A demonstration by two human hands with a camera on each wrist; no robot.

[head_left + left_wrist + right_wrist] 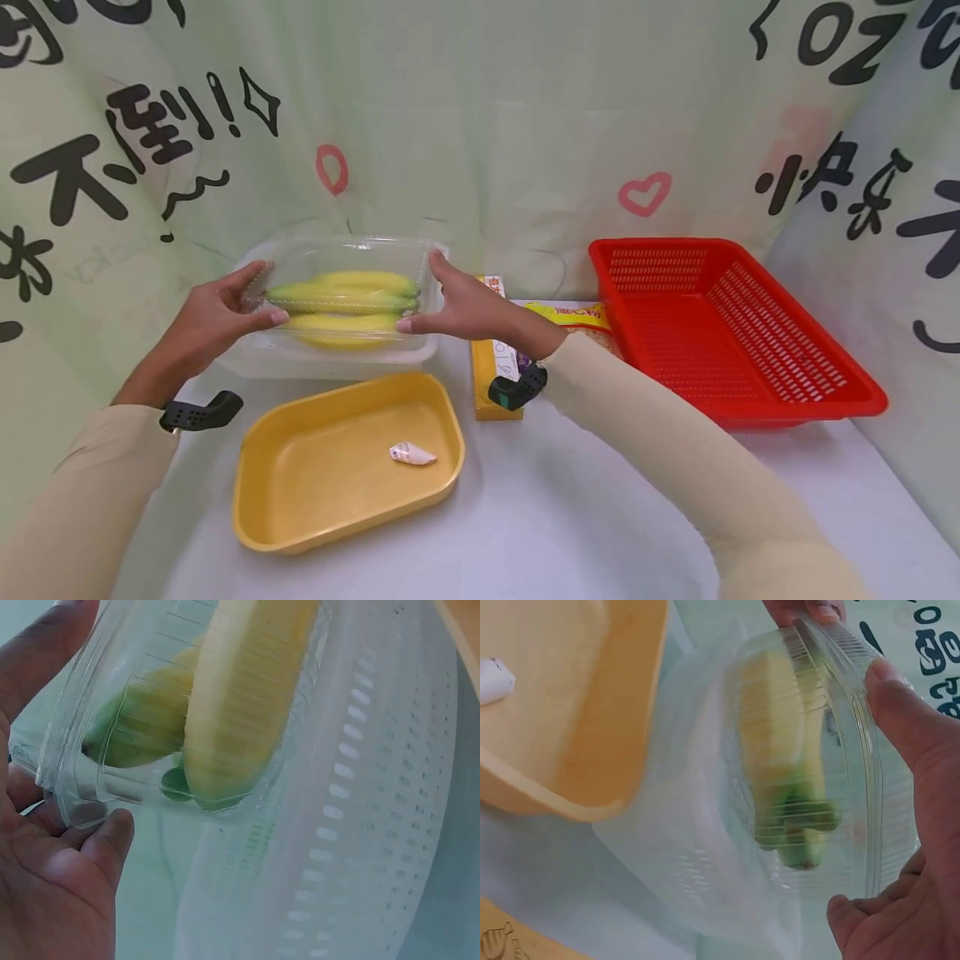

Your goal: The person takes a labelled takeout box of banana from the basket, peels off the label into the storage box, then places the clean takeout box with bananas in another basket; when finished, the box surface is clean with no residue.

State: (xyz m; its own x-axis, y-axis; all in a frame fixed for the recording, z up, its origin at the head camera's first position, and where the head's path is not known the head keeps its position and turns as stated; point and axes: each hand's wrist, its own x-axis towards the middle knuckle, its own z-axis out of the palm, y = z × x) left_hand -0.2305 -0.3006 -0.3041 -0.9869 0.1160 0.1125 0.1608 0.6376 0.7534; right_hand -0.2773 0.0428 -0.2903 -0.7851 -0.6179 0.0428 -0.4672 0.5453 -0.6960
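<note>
Both hands hold a clear plastic clamshell box [352, 250] by its two ends. Inside it lie yellow bananas [345, 325] with green tips. My left hand [213, 321] grips the left end, thumb along the near side and fingers around the ridged rim. At the opposite end my right hand [476, 304] pinches the rim, its thumb [892, 690] on the lid side and its fingers beneath. Under and around the box in the head view is a white perforated basket [322, 364], whose slotted wall [352, 750] shows below the bananas.
In front of the white basket sits a yellow-orange tray [300, 500] holding a small white wrapped piece [412, 453]. Under the right forearm are a yellow carton [495, 404] and a yellow-and-red packet [573, 317]. A red basket [660, 333] stands at right; a printed curtain [480, 125] hangs behind.
</note>
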